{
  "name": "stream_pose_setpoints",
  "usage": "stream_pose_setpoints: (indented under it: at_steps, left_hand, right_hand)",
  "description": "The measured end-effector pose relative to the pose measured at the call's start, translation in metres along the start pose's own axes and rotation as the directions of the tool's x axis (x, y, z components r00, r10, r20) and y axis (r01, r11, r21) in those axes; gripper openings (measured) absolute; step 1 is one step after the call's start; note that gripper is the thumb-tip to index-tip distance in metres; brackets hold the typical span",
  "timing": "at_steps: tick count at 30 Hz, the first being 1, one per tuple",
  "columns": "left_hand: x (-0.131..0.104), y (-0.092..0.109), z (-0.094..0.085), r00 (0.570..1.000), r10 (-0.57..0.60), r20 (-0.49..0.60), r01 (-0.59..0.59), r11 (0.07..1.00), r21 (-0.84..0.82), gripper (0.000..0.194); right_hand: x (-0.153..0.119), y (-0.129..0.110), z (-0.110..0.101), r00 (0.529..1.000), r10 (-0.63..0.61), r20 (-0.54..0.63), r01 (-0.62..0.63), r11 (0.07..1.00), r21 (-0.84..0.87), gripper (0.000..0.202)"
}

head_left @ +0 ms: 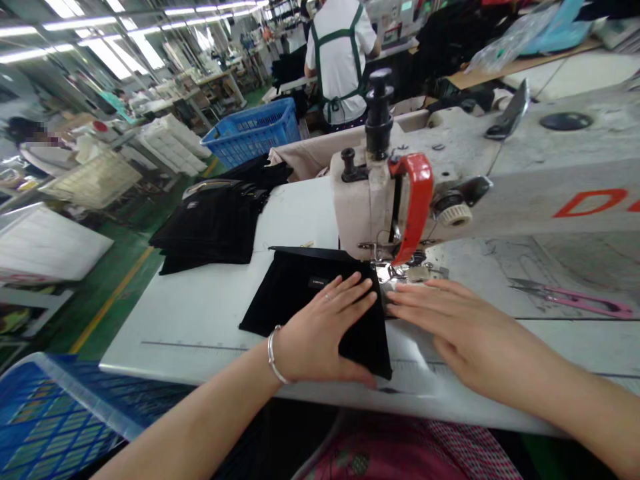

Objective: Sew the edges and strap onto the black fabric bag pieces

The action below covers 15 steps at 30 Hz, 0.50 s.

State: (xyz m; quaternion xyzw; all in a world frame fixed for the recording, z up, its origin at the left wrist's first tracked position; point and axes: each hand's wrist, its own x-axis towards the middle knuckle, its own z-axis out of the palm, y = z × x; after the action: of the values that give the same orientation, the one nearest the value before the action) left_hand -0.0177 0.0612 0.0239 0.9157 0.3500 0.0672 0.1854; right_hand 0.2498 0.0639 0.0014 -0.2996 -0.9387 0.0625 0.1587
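Observation:
A black fabric piece (287,293) with a small label lies on the sewing table, its right edge under the needle area of the sewing machine (360,207). My left hand (325,327) rests flat on this fabric with its fingers spread and the thumb near the front edge. My right hand (460,327) lies on the machine bed just right of the fabric, fingers stretched toward the presser foot (387,272). Between the right fingertips and the fabric's edge there is a small gap. Neither hand grips anything.
A stack of black fabric pieces (210,223) sits at the table's back left. Pink thread snips (575,299) lie right of my right hand. One blue basket (65,400) stands at lower left, another blue basket (255,133) behind the table. A person (340,60) works farther back.

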Motion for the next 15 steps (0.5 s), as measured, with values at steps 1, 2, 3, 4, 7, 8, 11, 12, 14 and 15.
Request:
stream_pose_setpoints:
  at_steps: [1,2,3,4,7,8,11,12,14,15]
  left_hand:
    - [-0.008,0.008,0.004,1.000,0.010,0.002,-0.010,1.000,0.013,0.096]
    - [-0.015,0.015,0.008,1.000,0.020,-0.010,-0.020,0.999,0.027,0.085]
    - [-0.022,0.021,0.013,0.999,0.030,-0.038,-0.029,0.999,0.036,0.072]
    - [-0.026,0.025,0.017,0.996,0.039,-0.077,-0.036,0.999,0.036,0.062]
    - [-0.030,0.032,0.028,0.980,0.019,-0.200,-0.023,1.000,-0.016,0.056]
    - [-0.030,0.032,0.030,0.973,-0.009,-0.231,0.000,0.999,-0.041,0.055]
    - [-0.027,0.031,0.032,0.937,-0.139,-0.320,0.088,0.982,-0.169,0.046]
    - [-0.026,0.030,0.032,0.912,-0.203,-0.357,0.122,0.964,-0.236,0.042]
    - [-0.026,0.030,0.031,0.845,-0.333,-0.419,0.176,0.912,-0.370,0.034]
    - [-0.026,0.030,0.031,0.816,-0.379,-0.435,0.191,0.889,-0.416,0.031]
  right_hand:
    - [-0.005,0.007,-0.005,1.000,0.022,0.003,-0.022,0.999,-0.024,0.059]
    - [-0.009,0.015,-0.008,0.999,0.041,-0.001,-0.041,0.997,-0.058,0.060]
    - [-0.009,0.021,-0.009,0.998,0.060,-0.009,-0.060,0.994,-0.096,0.056]
    - [-0.006,0.027,-0.009,0.996,0.087,-0.027,-0.089,0.987,-0.136,0.046]
    - [0.017,0.035,0.000,0.972,0.201,-0.122,-0.224,0.947,-0.229,0.015]
    - [0.025,0.034,0.003,0.961,0.231,-0.154,-0.263,0.934,-0.242,0.017]
    - [0.035,0.022,0.008,0.961,0.215,-0.177,-0.250,0.944,-0.214,0.019]
    - [0.031,0.015,0.008,0.972,0.175,-0.158,-0.200,0.966,-0.163,0.020]
    - [0.017,-0.002,0.006,0.990,0.083,-0.112,-0.083,0.997,0.004,0.022]
    - [0.007,-0.012,0.006,0.995,0.052,-0.091,-0.043,0.994,0.096,0.021]
